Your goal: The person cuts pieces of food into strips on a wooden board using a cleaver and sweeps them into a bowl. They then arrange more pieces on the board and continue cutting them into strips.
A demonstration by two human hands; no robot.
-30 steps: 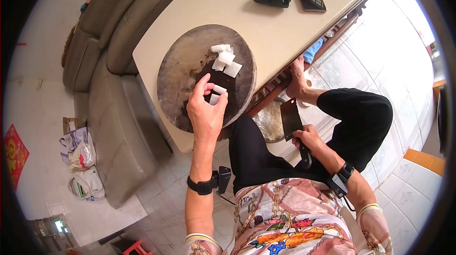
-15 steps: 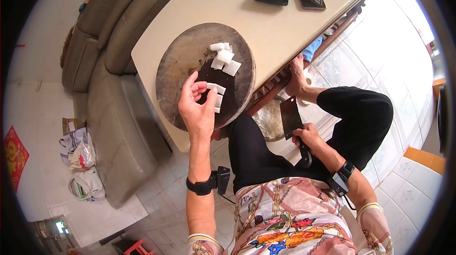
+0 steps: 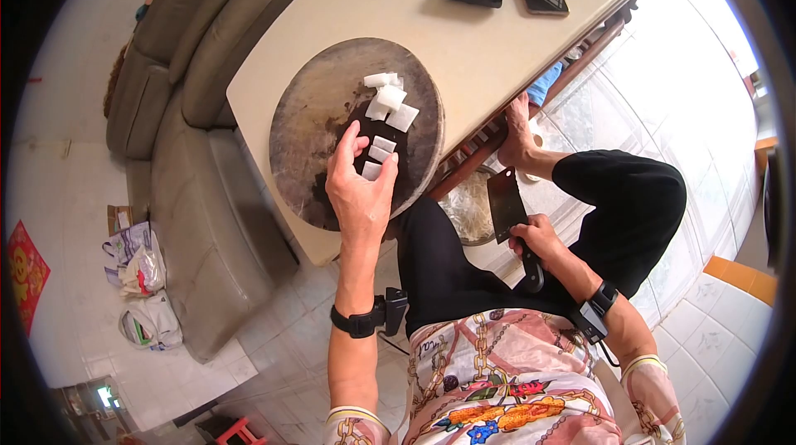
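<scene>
White blocks (image 3: 382,145) lie on the round chopping board (image 3: 303,113), probably light, soft-edged and a bit slippery, best taken by opposite sides; the left hand (image 3: 362,184) has thumb and fingers parted around them. Just beyond, a loose pile of white pieces (image 3: 401,119) crowds the far side, while the right hand (image 3: 537,238) grips a cleaver (image 3: 505,204) by its handle, off the board.

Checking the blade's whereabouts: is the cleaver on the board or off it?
Off: the right hand holds the cleaver to the right of the board, with a visible gap between.
</scene>
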